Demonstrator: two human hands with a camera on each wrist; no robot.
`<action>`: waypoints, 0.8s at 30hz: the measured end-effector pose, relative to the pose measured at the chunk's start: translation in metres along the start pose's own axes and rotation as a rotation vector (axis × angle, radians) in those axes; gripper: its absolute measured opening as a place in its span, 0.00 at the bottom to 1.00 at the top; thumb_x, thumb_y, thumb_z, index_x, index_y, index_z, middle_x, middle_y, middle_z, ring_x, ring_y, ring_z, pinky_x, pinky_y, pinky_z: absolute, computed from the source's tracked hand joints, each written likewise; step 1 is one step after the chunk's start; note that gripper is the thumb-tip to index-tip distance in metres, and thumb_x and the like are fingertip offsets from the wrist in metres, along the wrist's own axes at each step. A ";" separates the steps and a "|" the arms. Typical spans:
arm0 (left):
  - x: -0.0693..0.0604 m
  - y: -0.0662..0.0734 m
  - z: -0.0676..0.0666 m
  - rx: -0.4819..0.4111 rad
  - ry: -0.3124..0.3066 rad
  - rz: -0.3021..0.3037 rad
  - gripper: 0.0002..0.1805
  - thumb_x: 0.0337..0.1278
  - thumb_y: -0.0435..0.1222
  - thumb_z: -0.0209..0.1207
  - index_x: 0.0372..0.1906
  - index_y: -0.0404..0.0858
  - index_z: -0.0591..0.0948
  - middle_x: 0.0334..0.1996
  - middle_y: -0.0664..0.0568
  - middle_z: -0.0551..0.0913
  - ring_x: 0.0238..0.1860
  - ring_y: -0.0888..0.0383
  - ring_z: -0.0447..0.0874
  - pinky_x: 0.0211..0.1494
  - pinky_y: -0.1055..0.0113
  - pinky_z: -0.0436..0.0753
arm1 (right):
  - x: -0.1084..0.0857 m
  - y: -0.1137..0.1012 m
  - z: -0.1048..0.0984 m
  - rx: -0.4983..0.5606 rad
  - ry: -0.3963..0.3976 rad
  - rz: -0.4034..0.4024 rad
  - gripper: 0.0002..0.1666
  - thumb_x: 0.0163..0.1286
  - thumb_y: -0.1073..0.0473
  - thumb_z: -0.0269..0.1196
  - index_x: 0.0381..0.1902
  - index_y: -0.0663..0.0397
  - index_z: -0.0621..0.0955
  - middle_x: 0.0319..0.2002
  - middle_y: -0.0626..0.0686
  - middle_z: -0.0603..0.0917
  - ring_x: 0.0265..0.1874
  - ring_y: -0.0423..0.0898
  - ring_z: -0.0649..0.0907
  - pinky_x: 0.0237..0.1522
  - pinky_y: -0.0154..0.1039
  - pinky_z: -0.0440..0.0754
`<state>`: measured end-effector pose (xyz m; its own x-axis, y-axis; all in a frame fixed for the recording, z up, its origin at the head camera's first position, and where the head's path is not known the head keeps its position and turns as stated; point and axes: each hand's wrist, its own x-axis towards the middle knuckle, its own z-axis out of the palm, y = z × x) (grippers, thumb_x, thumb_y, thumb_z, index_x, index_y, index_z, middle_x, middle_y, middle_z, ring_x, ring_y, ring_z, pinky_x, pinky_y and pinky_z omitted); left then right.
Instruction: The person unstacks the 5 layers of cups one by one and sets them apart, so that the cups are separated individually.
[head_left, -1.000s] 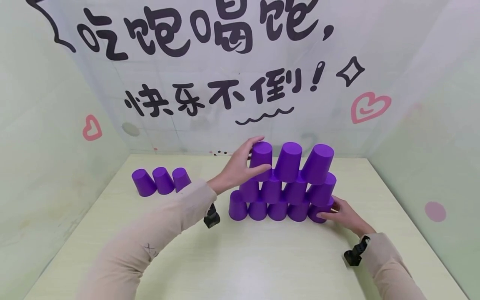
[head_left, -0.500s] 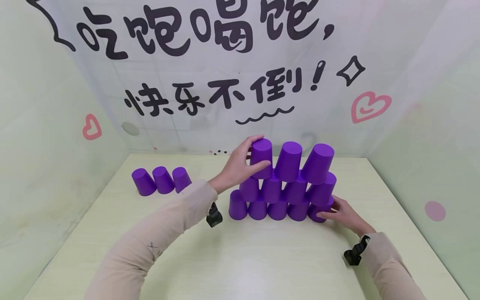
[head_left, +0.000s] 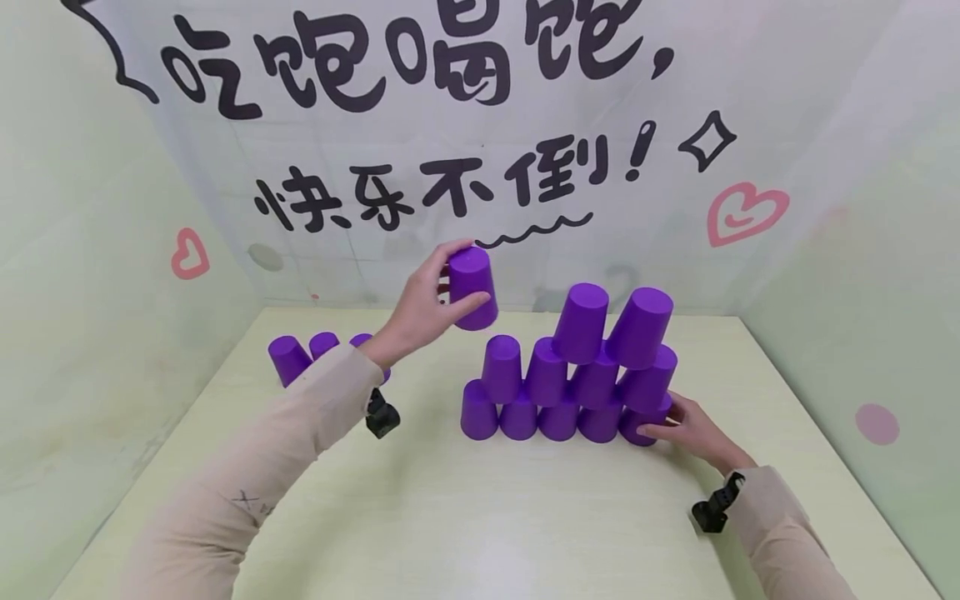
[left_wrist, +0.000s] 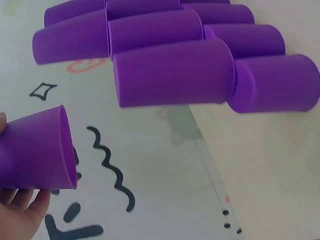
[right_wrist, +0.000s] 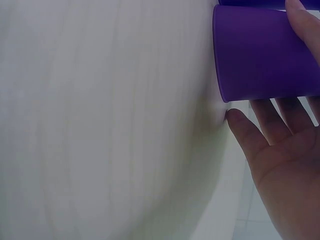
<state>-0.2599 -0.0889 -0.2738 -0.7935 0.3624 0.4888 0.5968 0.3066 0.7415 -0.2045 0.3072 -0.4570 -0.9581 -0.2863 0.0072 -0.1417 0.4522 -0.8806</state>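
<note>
My left hand (head_left: 420,310) grips an upside-down purple cup (head_left: 476,283) by its sides, raised in the air up and left of a stack of purple cups (head_left: 546,372). In the left wrist view the lifted cup (left_wrist: 35,150) is apart from the stack, its rim facing right. Several cups form the stack's bottom row, several the middle row, and two the top row, toward the right. Low at the right end, my right hand (head_left: 699,433) holds the bottom-row end cup (head_left: 632,417), thumb in front, fingers partly hidden behind it.
Three more upside-down purple cups (head_left: 288,358) stand at the table's back left, partly hidden by my left sleeve (head_left: 300,425). A white printed backdrop (head_left: 375,267) rises behind the pale table (head_left: 480,517).
My left hand has lifted the left cup of the top row off the stack and carried it up and left. My right hand has stayed at the end cup.
</note>
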 end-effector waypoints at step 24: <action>-0.077 -0.118 -0.005 0.181 0.044 -0.261 0.35 0.48 0.36 0.62 0.62 0.36 0.59 0.54 0.40 0.68 0.53 0.47 0.69 0.54 0.56 0.72 | -0.001 -0.001 0.000 -0.002 0.003 0.025 0.38 0.55 0.57 0.65 0.62 0.60 0.63 0.52 0.63 0.73 0.45 0.43 0.76 0.44 0.38 0.76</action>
<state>-0.2697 -0.1576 -0.3968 -0.9247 0.2133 0.3152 0.3805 0.5371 0.7529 -0.2037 0.3067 -0.4560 -0.9619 -0.2729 -0.0132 -0.1187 0.4607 -0.8796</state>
